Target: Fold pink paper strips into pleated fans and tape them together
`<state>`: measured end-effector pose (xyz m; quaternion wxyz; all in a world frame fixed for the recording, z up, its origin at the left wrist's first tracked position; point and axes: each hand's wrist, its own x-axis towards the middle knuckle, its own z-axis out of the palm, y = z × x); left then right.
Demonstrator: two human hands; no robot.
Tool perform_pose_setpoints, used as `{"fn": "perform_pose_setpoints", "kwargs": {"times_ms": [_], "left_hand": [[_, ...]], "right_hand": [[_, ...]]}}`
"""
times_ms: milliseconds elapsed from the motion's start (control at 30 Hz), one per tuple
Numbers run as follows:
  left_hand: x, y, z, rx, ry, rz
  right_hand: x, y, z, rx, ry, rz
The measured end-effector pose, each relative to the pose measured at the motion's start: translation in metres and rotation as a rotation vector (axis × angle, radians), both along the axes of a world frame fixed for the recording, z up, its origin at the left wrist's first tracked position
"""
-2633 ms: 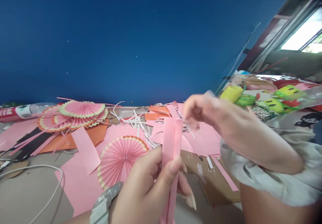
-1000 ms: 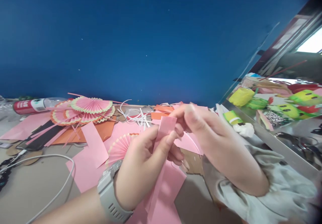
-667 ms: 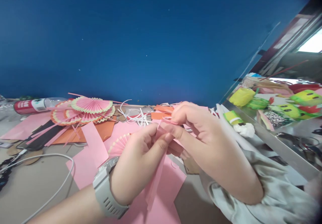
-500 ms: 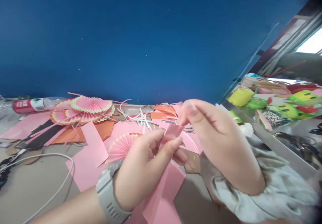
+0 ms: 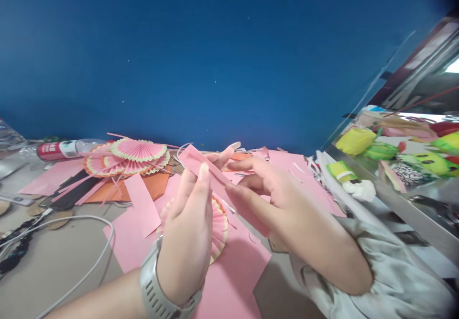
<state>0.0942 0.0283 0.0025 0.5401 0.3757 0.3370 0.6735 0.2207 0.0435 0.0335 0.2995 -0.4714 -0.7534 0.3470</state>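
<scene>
A long folded strip of pink paper [image 5: 218,178] slants between my two hands above the table. My left hand [image 5: 190,233], with a grey watch on its wrist, grips the strip near its upper left end, thumb on the front face. Farther down the strip, the thumb and fingers of my right hand [image 5: 276,194] pinch its edges. Beneath the hands lies a pleated pink paper fan [image 5: 219,228] with a cream edge, partly hidden by my left hand. Pink paper sheets [image 5: 240,266] are spread under it.
Pleated paper rosettes [image 5: 138,151] lie at the left on orange paper [image 5: 154,187], beside a plastic bottle [image 5: 57,150]. A white cable [image 5: 107,242] curves across the table's left side. At the right stands a clear-sided bin [image 5: 398,204] with colourful items and scissors.
The strip has turned from pointing up and right to slanting down and right. My right hand has come lower and holds its lower part; my left hand has turned more upright.
</scene>
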Motion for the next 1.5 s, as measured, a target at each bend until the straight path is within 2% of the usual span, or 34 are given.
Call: {"fn": "perform_pose_setpoints", "kwargs": {"times_ms": [100, 200, 367, 433, 467, 533, 600, 633, 700, 767, 800, 833, 867, 900, 967, 1033, 1133, 1267, 1367, 1500], "left_hand": [[-0.001, 0.000, 0.000, 0.046, 0.074, 0.010], [-0.004, 0.001, 0.000, 0.119, 0.167, 0.021], [-0.014, 0.011, 0.003, 0.203, 0.348, 0.095], [-0.020, 0.017, 0.006, 0.207, 0.487, 0.056], [-0.023, 0.019, 0.007, 0.202, 0.612, -0.041], [-0.029, 0.022, 0.007, 0.194, 0.892, -0.345], [-0.031, 0.023, 0.004, 0.165, 1.072, -0.609], [-0.031, 0.023, 0.002, 0.145, 1.099, -0.684], [-0.027, 0.022, -0.002, 0.092, 1.033, -0.704], [-0.021, 0.021, -0.004, 0.046, 0.857, -0.606], [-0.017, 0.019, -0.004, 0.037, 0.750, -0.526], [-0.014, 0.017, -0.003, 0.042, 0.645, -0.447], [-0.011, 0.015, -0.002, 0.056, 0.563, -0.387], [-0.009, 0.012, -0.001, 0.083, 0.512, -0.347], [-0.007, 0.007, 0.000, 0.132, 0.504, -0.313], [-0.007, 0.003, 0.000, 0.156, 0.574, -0.306], [-0.009, 0.001, 0.001, 0.179, 0.669, -0.331], [-0.012, 0.001, 0.005, 0.286, 0.646, -0.418], [-0.015, 0.001, 0.005, 0.302, 0.689, -0.385], [-0.018, 0.003, 0.005, 0.317, 0.875, -0.304]], "right_hand": [[0.004, -0.002, 0.007, 0.004, 0.000, 0.042], [0.014, -0.003, 0.014, 0.046, -0.110, 0.082], [0.038, 0.004, 0.020, 0.329, -0.464, 0.120], [0.046, 0.010, 0.019, 0.401, -0.588, 0.152], [0.049, 0.013, 0.017, 0.401, -0.645, 0.178], [0.051, 0.016, 0.013, 0.377, -0.736, 0.248], [0.049, 0.016, 0.010, 0.425, -0.784, 0.295], [0.047, 0.015, 0.010, 0.508, -0.787, 0.277], [0.044, 0.010, 0.013, 0.738, -0.751, 0.095], [0.041, 0.006, 0.020, 0.931, -0.644, -0.218], [0.041, 0.004, 0.024, 0.958, -0.576, -0.353], [0.040, 0.002, 0.026, 0.910, -0.516, -0.439], [0.039, 0.001, 0.028, 0.810, -0.475, -0.454], [0.038, 0.000, 0.029, 0.677, -0.447, -0.403], [0.034, -0.001, 0.027, 0.403, -0.415, -0.186], [0.030, -0.002, 0.025, 0.262, -0.384, -0.012], [0.027, -0.004, 0.022, 0.214, -0.364, 0.011], [0.029, -0.006, 0.021, 0.193, -0.369, 0.001], [0.029, -0.007, 0.021, 0.219, -0.384, 0.019], [0.026, -0.008, 0.021, 0.251, -0.394, 0.086]]}}
